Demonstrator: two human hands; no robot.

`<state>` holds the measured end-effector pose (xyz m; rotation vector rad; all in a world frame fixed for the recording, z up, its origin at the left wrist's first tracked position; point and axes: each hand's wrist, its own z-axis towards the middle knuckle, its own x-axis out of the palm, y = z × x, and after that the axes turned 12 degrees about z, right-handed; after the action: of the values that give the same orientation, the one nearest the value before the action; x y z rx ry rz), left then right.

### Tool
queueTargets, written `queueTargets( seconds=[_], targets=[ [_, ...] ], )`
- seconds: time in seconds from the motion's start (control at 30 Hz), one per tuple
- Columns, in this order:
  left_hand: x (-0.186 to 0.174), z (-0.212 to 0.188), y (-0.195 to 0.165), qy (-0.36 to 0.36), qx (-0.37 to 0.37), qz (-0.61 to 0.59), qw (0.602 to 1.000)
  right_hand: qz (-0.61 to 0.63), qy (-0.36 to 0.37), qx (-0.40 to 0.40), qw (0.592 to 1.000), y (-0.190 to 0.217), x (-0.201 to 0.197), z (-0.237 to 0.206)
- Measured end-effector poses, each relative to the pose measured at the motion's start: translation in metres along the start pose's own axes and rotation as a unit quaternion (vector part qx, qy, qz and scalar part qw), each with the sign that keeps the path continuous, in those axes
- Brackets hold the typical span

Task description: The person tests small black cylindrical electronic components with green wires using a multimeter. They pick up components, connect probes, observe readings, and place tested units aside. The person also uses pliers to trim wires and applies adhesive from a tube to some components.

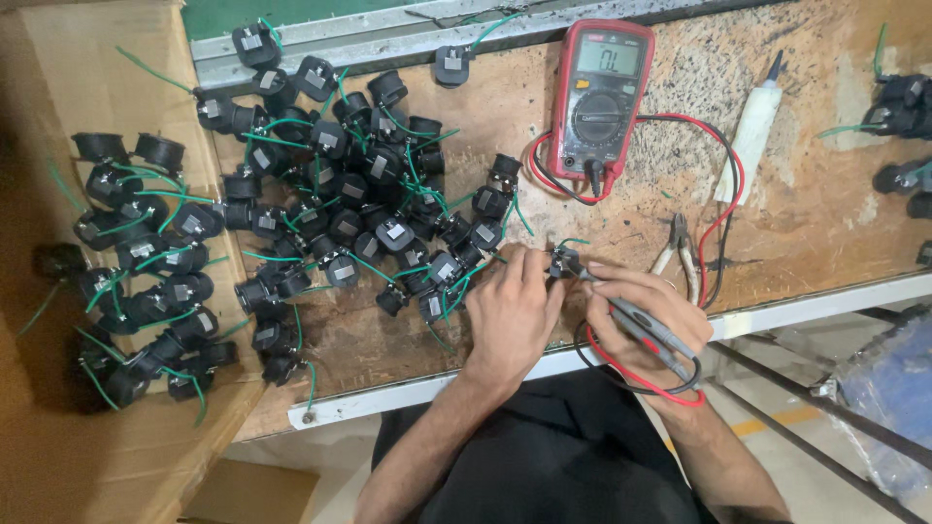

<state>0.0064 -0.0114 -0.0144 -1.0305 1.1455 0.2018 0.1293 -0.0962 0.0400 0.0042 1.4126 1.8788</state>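
Left hand point(510, 315) palm down on bench, fingers pinched around small black part point(563, 262). Right hand point(643, 320) fingers clamped on 2 probes point(649, 330), tips meeting part between both hands' fingertips.

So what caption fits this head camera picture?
Left hand holds a small black part while right hand touches probes to it, beside a red multimeter.

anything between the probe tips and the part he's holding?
Nothing visible. The left hand pinches the small black part above the bench, and the probes in the right hand reach straight to it. The pile of black parts lies left; the pliers lie right, clear of the probes.
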Motion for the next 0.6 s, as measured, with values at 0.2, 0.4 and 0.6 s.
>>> queueTargets(
  seconds=[0.2, 0.4, 0.6],
  targets=[
    [0.0000, -0.0012, -0.0001, 0.006, -0.008, -0.010, 1.000, -0.015, 0.019, -0.014, 1.000, 0.0020, -0.0028, -0.0003],
    [0.0006, -0.0002, 0.0010, 0.007, -0.011, -0.012, 1.000, -0.022, 0.009, -0.015, 1.000, 0.0025, -0.0014, 0.0024],
    [-0.0009, 0.0003, 0.0010, -0.004, 0.001, -0.012, 1.000, -0.029, 0.005, -0.013, 0.999, 0.0035, -0.0011, 0.0041]
  ],
)
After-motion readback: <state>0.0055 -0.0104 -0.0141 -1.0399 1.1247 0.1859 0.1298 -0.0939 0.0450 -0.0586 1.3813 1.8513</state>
